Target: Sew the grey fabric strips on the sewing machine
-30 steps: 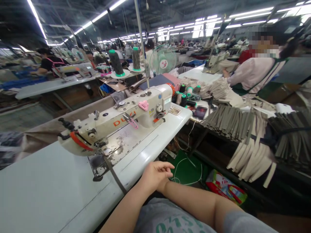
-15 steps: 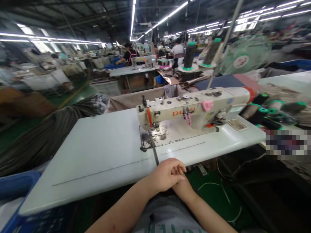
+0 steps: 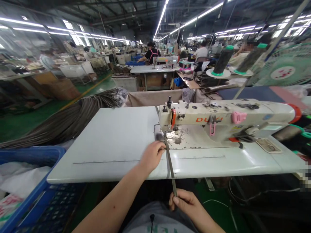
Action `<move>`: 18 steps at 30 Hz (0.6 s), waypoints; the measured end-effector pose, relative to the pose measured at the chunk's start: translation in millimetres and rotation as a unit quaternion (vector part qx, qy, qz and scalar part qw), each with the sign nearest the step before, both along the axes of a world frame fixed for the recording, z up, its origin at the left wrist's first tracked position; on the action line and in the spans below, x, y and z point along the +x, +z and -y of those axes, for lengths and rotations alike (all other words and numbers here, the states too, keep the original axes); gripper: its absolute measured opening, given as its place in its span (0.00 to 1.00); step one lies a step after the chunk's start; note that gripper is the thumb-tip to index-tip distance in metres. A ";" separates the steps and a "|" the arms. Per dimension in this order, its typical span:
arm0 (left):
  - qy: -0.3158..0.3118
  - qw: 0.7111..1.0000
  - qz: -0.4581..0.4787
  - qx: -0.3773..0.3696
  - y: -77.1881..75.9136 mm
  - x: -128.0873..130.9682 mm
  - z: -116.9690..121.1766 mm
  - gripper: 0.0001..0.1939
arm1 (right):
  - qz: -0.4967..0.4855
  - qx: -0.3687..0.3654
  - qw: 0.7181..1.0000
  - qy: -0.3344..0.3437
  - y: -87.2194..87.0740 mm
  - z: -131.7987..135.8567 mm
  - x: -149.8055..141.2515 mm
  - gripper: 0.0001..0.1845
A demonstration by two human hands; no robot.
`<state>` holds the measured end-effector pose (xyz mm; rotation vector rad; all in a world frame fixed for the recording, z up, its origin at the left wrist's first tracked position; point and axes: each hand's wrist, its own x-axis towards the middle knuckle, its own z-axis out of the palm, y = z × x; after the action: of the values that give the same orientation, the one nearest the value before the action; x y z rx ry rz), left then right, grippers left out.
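A narrow dark grey-brown fabric strip [image 3: 170, 161] runs from under the presser foot of the sewing machine [image 3: 189, 119], across the table's front edge and down towards my lap. Its lower part is gripped by my right hand [image 3: 186, 202], fingers closed around it below the table edge. My left hand [image 3: 152, 157] rests over the table just left of the strip, close to the needle area. The thumb and fingers there are pinched together at the strip's left edge; what lies between the fingertips is too small to make out.
The white sewing table [image 3: 116, 139] carries the machine. A blue crate [image 3: 55, 155] with white cloth stands at left, and a long bundle of dark strips [image 3: 80, 116] lies behind it. Thread cones [image 3: 222, 61] and a green fan [image 3: 284, 71] are at right. Co-workers sit farther back.
My hands, together at the table edge before, are now apart. The left has moved up beside the strip near the needle; the right has dropped lower, holding the strip. The view has swung left.
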<state>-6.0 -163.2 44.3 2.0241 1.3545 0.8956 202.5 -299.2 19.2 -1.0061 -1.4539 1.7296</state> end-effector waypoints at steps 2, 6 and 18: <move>-0.026 0.999 -0.022 0.034 -5.0 -3.7 -8.9 0.21 | -0.003 0.006 1.000 0.003 8.7 5.0 2.1 0.25; -0.082 0.991 -0.087 0.057 -9.6 1.1 -22.4 0.25 | -0.007 0.052 0.998 0.035 21.1 10.0 4.9 0.24; -0.068 0.949 -0.260 0.163 -26.1 9.6 -21.9 0.16 | -0.001 0.018 1.000 -0.010 16.4 8.8 2.6 0.22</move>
<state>3.7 -141.3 18.2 2.7124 1.3675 0.5686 205.1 -308.0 35.6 -0.9960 -1.4635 1.6856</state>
